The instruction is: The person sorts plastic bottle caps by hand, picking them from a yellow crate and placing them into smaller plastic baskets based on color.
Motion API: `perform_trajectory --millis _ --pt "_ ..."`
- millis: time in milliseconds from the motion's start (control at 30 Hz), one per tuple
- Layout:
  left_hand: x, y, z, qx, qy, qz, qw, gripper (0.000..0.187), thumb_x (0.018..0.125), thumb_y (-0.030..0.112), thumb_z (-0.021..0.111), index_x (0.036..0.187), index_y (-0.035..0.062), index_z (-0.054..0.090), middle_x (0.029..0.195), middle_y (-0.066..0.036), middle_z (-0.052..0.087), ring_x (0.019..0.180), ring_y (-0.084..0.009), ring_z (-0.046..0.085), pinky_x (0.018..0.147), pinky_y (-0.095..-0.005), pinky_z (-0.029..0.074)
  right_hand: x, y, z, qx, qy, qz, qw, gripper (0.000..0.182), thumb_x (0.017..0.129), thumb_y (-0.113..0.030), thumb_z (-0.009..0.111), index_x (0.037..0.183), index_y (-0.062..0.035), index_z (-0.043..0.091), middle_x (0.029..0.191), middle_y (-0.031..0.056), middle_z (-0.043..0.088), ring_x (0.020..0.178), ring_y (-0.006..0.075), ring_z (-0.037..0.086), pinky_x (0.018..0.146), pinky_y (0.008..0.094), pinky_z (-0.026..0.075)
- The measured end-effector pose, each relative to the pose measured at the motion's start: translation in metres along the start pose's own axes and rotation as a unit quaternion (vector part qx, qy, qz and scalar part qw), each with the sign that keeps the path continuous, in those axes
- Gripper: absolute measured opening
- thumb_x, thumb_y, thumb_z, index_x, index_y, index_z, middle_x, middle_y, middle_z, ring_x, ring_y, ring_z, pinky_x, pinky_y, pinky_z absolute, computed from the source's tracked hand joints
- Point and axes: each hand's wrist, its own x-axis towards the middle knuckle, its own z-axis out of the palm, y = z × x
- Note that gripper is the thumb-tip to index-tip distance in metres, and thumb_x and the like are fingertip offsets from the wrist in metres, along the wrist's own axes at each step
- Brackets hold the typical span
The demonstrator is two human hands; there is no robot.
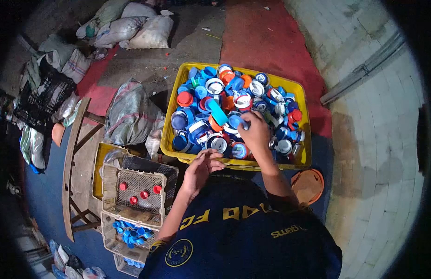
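Observation:
A yellow tray in front of me is heaped with plastic caps and lids in blue, white, orange, red and teal. My right hand reaches over the heap, its fingers bent round the edge of a blue lid near the middle. At the tray's near edge, my left hand is held palm up with its fingers apart and nothing in it. Just beyond its fingertips lies a white and dark lid. A teal cap rests left of the blue lid.
Left of me, a beige crate holds several red caps, and a lower crate holds blue caps. A wooden frame stands beyond them. Sacks lie behind. A brown round lid is on the right, near the wall.

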Motion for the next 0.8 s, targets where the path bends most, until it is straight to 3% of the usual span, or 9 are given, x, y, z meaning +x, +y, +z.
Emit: perform_trajectory --millis 67,200,300,433,533,633,700,767,800 --pt "0.01 -0.004 0.003 -0.023 0.0 0.032 0.999 0.048 0.1 0.039 0.054 0.133 0.0042 0.052 0.126 -0.014 0.062 0.11 -0.0281 0.064 0.101 -0.0433 0.047 0.0 0.007 -0.006 0.075 0.014 -0.009 0.997 0.02 0.075 -0.004 0.077 0.093 -0.0031 0.067 0.09 0.0116 0.067 0.079 0.0288 0.068 0.066 0.0413 0.052" --pt "0.025 0.004 0.036 0.019 0.047 0.102 0.993 0.045 0.099 0.035 0.058 0.135 0.0069 0.052 0.138 -0.014 0.057 0.127 -0.0279 0.056 0.107 -0.0471 0.043 -0.003 -0.006 -0.035 0.212 -0.061 0.125 0.967 0.017 0.08 -0.004 0.078 0.092 -0.0022 0.066 0.088 0.0067 0.067 0.066 0.0121 0.064 0.056 0.029 0.049" --pt "0.031 0.004 0.062 -0.043 0.069 0.105 0.991 0.047 0.1 0.037 0.058 0.138 0.0097 0.05 0.144 -0.014 0.053 0.133 -0.0281 0.051 0.112 -0.0483 0.04 -0.005 -0.024 -0.042 0.215 -0.015 -0.028 0.976 0.02 0.079 0.0 0.078 0.096 -0.0018 0.065 0.091 0.008 0.066 0.069 0.0136 0.067 0.058 0.03 0.051" --pt "0.037 0.002 0.07 -0.157 0.049 0.103 0.981 0.049 0.105 0.048 0.049 0.141 0.0144 0.049 0.142 -0.011 0.054 0.132 -0.0269 0.051 0.112 -0.0496 0.039 -0.026 -0.045 -0.032 0.223 -0.132 -0.122 0.958 0.024 0.08 -0.003 0.078 0.1 -0.0029 0.064 0.106 0.0111 0.063 0.092 0.0292 0.069 0.074 0.0353 0.057" --pt "0.03 0.005 0.065 -0.182 0.115 0.078 0.973 0.05 0.105 0.051 0.047 0.138 0.0136 0.049 0.135 -0.01 0.058 0.126 -0.0258 0.056 0.11 -0.0487 0.041 -0.03 -0.046 -0.019 0.156 -0.172 -0.223 0.947 0.034 0.08 -0.01 0.081 0.11 -0.0043 0.065 0.116 0.0095 0.062 0.109 0.029 0.066 0.086 0.0396 0.056" --pt "0.023 0.001 0.048 -0.197 0.176 0.076 0.961 0.048 0.105 0.051 0.047 0.134 0.0137 0.053 0.132 -0.011 0.061 0.123 -0.0271 0.059 0.105 -0.048 0.046 -0.018 -0.06 -0.04 0.247 -0.349 -0.162 0.889 0.036 0.079 -0.01 0.085 0.111 -0.0044 0.07 0.121 0.0093 0.063 0.112 0.0269 0.066 0.094 0.0392 0.054" --pt "0.017 -0.001 0.039 -0.22 0.193 0.095 0.951 0.046 0.105 0.05 0.047 0.132 0.0137 0.054 0.131 -0.011 0.062 0.121 -0.0273 0.06 0.102 -0.0475 0.048 0.003 -0.062 -0.043 0.307 -0.35 -0.151 0.872 0.031 0.081 -0.009 0.082 0.11 -0.0048 0.072 0.107 0.0087 0.069 0.097 0.0202 0.07 0.086 0.0336 0.055" --pt "0.006 0.003 0.034 -0.221 0.182 0.122 0.95 0.04 0.104 0.046 0.047 0.125 0.0134 0.058 0.127 -0.01 0.063 0.114 -0.0274 0.062 0.099 -0.0465 0.05 0.039 -0.044 -0.018 0.276 -0.25 -0.208 0.904 0.024 0.085 -0.01 0.078 0.107 -0.0041 0.072 0.1 0.0092 0.07 0.088 0.0176 0.069 0.079 0.0321 0.054" --pt "0.002 0.004 0.031 -0.216 0.192 0.128 0.949 0.039 0.104 0.045 0.047 0.123 0.0132 0.058 0.126 -0.01 0.063 0.112 -0.0275 0.063 0.099 -0.0464 0.05 0.059 -0.04 -0.004 0.221 -0.224 -0.191 0.93 0.02 0.086 -0.013 0.076 0.103 -0.0041 0.072 0.097 0.0122 0.071 0.088 0.0259 0.069 0.08 0.0368 0.054"
